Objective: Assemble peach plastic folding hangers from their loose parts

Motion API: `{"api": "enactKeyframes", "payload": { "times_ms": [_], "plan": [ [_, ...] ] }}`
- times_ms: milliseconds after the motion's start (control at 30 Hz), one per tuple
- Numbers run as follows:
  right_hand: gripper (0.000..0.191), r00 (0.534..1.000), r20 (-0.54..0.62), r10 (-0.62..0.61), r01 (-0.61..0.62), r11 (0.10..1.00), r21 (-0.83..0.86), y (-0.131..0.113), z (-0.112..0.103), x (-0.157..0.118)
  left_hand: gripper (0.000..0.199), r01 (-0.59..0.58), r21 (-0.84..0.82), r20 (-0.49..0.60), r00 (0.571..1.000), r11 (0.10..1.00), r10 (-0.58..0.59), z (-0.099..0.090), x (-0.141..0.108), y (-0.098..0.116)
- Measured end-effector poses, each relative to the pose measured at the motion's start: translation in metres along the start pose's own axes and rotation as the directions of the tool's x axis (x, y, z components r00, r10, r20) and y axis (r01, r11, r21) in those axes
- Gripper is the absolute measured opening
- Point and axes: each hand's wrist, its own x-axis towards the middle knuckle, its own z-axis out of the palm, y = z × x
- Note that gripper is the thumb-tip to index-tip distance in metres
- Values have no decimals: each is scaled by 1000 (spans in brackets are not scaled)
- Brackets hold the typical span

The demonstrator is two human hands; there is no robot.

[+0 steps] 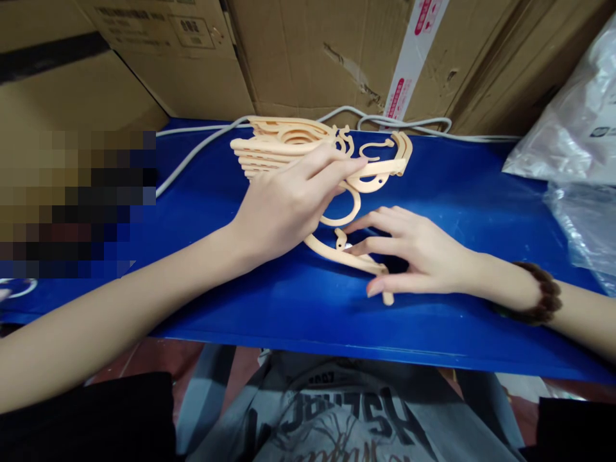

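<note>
Grey printed cloth (332,417) nearest, the half-open right hand (421,247) touches a beige bar (337,255) (left hand (289,200): grasp unclear).

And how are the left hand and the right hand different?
The left hand has a bare wrist, while the right hand has a brown bracelet at its wrist. The left hand's fingers lie close together; the right hand's are spread. The left hand is farther back on the blue table, the right hand nearer the front edge. Both are close to peach pieces.

Blue tabletop (462,333): peach plastic parts (276,147), white cable (181,165), clear bag (568,135).
</note>
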Motion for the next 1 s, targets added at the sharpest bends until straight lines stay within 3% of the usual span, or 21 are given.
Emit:
{"api": "enactKeyframes", "payload": {
  "times_ms": [133, 267, 400, 633, 867, 1000],
  "plan": [
    [52, 989, -86, 122, -135, 977, -167, 5, -5, -1, 40, -29, 34, 17, 999, 999, 29, 1, -1, -1],
    [49, 952, -134, 275, -305, 866, -396, 12, -7, -3, 37, -86, 70, 56, 995, 994, 82, 5, -2, -1],
    [43, 937, -98, 335, -330, 756, -566, 16, -11, -3, 35, -148, 77, 107, 984, 986, 140, 11, -3, 0],
    [16, 911, -81, 403, -377, 739, -559, 22, -19, 0, 28, -176, 130, 152, 976, 976, 156, 17, -5, 0],
    [26, 851, -26, 524, -458, 718, -523, 16, -30, 1, 29, -176, 136, 216, 966, 975, 144, 19, -5, -3],
    [26, 845, -19, 534, -456, 703, -545, 16, -31, 0, 31, -167, 125, 255, 958, 978, 131, 19, -5, -2]
  ]
}}
